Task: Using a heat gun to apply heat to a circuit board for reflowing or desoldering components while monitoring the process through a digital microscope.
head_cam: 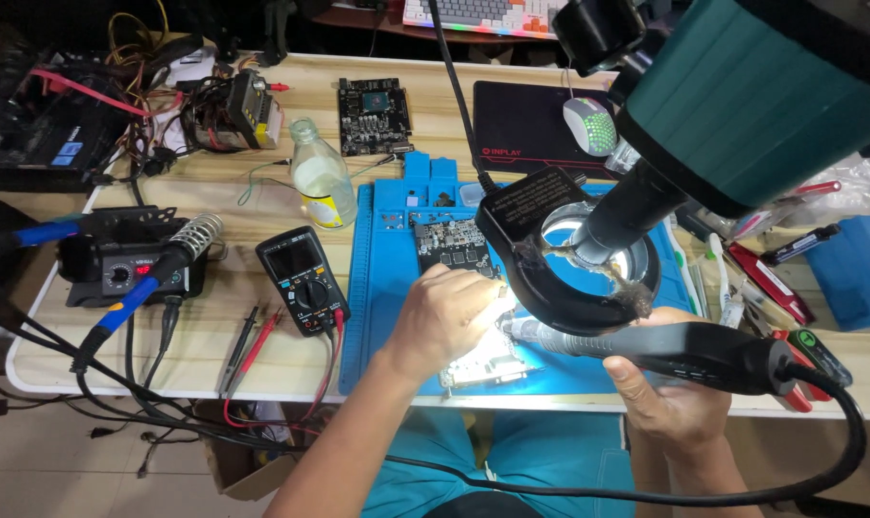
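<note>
Under the microscope's ring light (579, 288), near the middle of the desk, a circuit board (454, 245) lies on a blue mat (382, 288). The left hand (445, 317) rests on the board's near part, fingers curled down onto it; whether they pinch anything I cannot tell. The right hand (660, 388) is closed around a black hot-air handpiece (684, 350), held level at the near right, its metal nozzle (531, 333) pointing left toward the lit patch of board just beside the left hand. A thick black cable (852, 432) loops from the handpiece's right end down and back under the desk edge.

Left of the mat stands a black multimeter (303, 280), its red and black probes (248, 350) lying nearer and to the left. Farther left sits a soldering station (118, 273) with a blue-handled iron (133, 302) in its coil stand (197, 233). A clear bottle (320, 177) stands just beyond the multimeter, near the mat's far-left corner. A second board (374, 115) lies farther back. At the far right, a mouse (590, 125) sits on a black pad (517, 120). The microscope body (752, 96), teal and large, fills the upper right of the view.
</note>
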